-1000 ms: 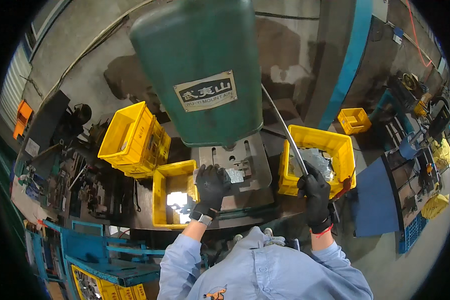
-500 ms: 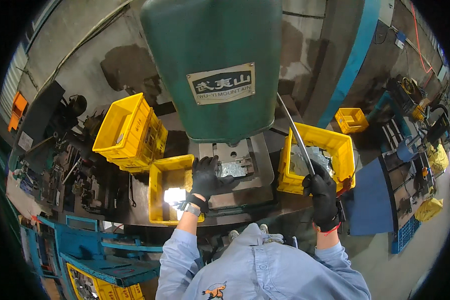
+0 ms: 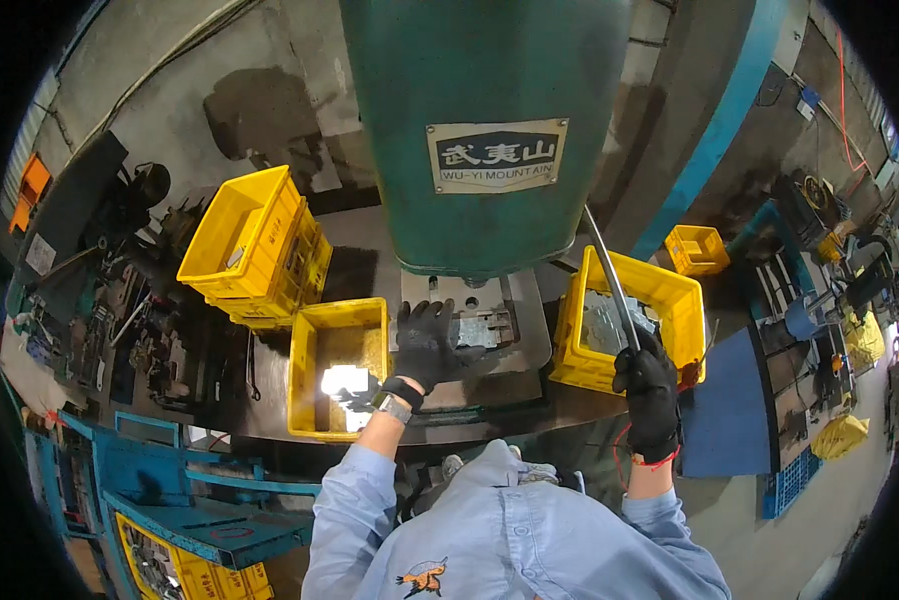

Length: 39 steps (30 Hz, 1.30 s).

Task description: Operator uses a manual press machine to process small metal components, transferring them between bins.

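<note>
My left hand (image 3: 428,347), in a black glove, is over the front left of the press bed (image 3: 525,305). Its fingers are spread, with the thumb side close by a flat silvery metal piece (image 3: 478,331) in the die area; whether it touches the piece I cannot tell. To the right, my right hand (image 3: 652,392), also black-gloved, is wrapped round the lower end of a long metal lever (image 3: 613,283). This lever slants up to the side of the green press head (image 3: 490,225), which hangs over the bed.
Left of the bed stands a yellow bin (image 3: 338,310) holding a few bright metal pieces. Stacked yellow crates (image 3: 255,245) rise behind it. A yellow bin (image 3: 675,290) with flat metal pieces sits by my right hand. A blue metal stand (image 3: 210,535) is at lower left.
The view has shifted, so the press head appears farther right. My left hand is slightly farther right of the near bin, fingers still spread. My right hand stays on the lever.
</note>
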Available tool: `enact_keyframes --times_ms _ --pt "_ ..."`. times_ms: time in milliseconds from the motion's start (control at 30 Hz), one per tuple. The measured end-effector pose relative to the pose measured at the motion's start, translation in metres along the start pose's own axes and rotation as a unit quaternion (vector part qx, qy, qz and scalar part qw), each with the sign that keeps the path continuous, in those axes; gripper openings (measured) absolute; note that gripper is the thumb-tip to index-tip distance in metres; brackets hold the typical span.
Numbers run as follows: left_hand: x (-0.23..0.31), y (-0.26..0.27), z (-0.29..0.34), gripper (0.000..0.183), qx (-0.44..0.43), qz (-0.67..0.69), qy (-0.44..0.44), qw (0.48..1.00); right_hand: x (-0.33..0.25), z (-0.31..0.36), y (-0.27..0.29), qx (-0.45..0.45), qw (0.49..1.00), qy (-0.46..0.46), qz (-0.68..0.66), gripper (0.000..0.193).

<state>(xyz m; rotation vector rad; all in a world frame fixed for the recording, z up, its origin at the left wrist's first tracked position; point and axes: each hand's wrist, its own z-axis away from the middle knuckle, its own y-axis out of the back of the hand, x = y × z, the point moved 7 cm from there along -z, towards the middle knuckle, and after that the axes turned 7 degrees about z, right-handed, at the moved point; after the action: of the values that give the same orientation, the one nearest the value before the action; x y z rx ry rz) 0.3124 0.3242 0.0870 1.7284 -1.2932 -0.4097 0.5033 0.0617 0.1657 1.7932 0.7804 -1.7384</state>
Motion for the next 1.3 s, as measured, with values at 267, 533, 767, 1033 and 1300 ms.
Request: enact_keyframes --times_ms 267,533,767,1033,1300 --pt "-0.008 -0.004 0.002 0.086 0.009 0.073 0.017 0.997 0.004 0.0 0.0 -0.009 1.0 0.007 -0.024 0.052" --pt "-0.015 0.018 -0.009 0.079 -0.136 0.095 0.058 0.985 -0.021 -0.01 -0.003 -0.057 0.997 0.023 0.043 0.054" --pt "-0.021 0.014 -0.004 0.071 -0.011 0.106 0.006 0.994 -0.013 -0.037 -0.005 -0.049 0.975 -0.024 0.215 0.054" --pt "-0.031 0.006 0.004 0.083 -0.003 0.011 -0.02 1.0 -0.014 -0.041 -0.004 -0.046 0.929 0.042 0.364 0.06" --pt "-0.035 -0.002 0.004 0.073 -0.105 0.05 0.056 0.992 -0.018 -0.043 -0.008 -0.09 0.845 0.164 0.5 0.065"
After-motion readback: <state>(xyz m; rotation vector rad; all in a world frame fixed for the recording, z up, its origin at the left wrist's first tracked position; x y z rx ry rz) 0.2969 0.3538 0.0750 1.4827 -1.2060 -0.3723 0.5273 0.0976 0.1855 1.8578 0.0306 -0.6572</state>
